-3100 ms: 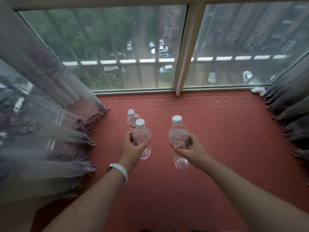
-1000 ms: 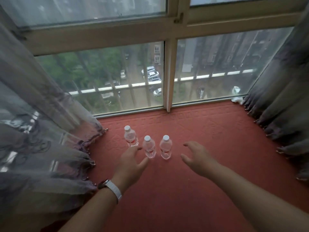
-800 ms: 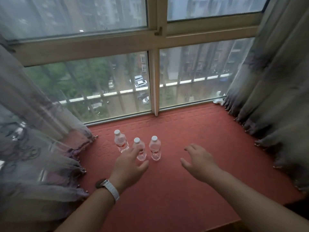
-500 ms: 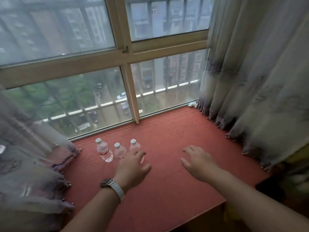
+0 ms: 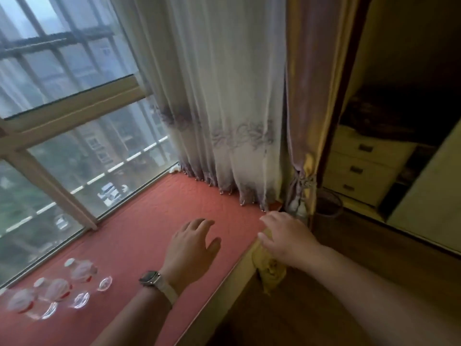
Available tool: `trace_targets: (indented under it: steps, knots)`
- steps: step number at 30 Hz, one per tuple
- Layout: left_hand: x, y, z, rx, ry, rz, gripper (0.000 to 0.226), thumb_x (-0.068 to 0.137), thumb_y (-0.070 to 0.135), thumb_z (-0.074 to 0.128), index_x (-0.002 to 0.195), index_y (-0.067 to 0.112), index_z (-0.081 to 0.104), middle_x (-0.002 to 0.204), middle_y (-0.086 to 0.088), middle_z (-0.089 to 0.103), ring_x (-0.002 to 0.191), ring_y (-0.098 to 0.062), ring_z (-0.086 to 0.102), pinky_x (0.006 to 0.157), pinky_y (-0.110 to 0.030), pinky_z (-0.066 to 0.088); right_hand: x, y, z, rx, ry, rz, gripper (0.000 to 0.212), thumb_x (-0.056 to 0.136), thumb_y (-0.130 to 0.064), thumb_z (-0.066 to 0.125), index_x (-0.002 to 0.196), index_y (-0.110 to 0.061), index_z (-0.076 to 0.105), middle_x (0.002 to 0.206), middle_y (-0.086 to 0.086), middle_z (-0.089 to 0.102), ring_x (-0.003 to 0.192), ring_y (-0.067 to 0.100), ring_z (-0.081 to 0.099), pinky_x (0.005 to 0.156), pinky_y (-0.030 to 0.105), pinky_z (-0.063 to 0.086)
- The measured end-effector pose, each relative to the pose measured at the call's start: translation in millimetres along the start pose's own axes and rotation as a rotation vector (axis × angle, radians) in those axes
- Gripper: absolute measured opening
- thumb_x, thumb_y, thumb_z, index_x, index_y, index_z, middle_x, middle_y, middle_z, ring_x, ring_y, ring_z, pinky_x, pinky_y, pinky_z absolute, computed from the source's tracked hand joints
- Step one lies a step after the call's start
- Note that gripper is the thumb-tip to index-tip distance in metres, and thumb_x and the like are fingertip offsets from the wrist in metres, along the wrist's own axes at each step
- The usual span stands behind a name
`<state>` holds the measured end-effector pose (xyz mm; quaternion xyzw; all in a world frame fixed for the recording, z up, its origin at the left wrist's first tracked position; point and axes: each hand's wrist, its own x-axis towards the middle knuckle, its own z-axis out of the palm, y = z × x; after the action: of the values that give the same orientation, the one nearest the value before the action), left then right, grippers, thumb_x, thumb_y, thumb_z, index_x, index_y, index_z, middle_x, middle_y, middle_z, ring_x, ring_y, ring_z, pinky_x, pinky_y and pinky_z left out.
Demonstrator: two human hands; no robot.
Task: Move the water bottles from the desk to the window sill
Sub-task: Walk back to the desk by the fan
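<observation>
Three clear water bottles with white caps stand in a row on the red padded window sill [image 5: 154,221], at the lower left of the head view: one [image 5: 82,272], a second [image 5: 56,290] and a third [image 5: 21,299], all blurred. My left hand [image 5: 190,248], with a watch on the wrist, hovers over the sill to the right of the bottles, fingers apart and holding nothing. My right hand [image 5: 289,239] is over the sill's front right corner, fingers spread, nothing in it.
A sheer curtain [image 5: 224,108] hangs onto the sill's right end, with a tied drape [image 5: 303,171] beside it. A yellow tassel [image 5: 270,268] hangs below the sill edge. A drawer unit [image 5: 361,166] stands at right over a dark wooden floor.
The view has swung right, so the three bottles slid to the lower left. Both hands let go of the bottles earlier and have moved right, away from them, staying open.
</observation>
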<state>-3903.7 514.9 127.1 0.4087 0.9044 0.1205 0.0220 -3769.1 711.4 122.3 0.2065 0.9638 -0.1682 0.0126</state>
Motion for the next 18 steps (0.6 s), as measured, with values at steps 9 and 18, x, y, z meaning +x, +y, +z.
trace_targets:
  steps: [9,18]
  knots:
    - [66,159,26,-0.008,-0.139,0.312,0.049,0.096,0.052,0.043,0.142,0.035,0.041,0.148,0.008,0.044,0.136,-0.020,0.040,0.111,-0.041,0.038,-93,148,-59,0.096,0.099,0.327,0.050,0.101,-0.048,0.033,0.145,-0.025,0.039,0.150,-0.003,0.039,0.136,0.022,0.037,0.107,0.042,0.038]
    - [162,290,74,-0.143,-0.303,0.526,0.058,0.084,0.067,0.039,0.130,0.033,0.051,0.135,0.006,0.052,0.129,-0.023,0.046,0.103,-0.046,0.043,-137,253,-78,0.119,0.166,0.670,0.051,0.100,-0.050,0.037,0.146,-0.027,0.039,0.152,-0.006,0.036,0.138,0.018,0.036,0.109,0.039,0.038]
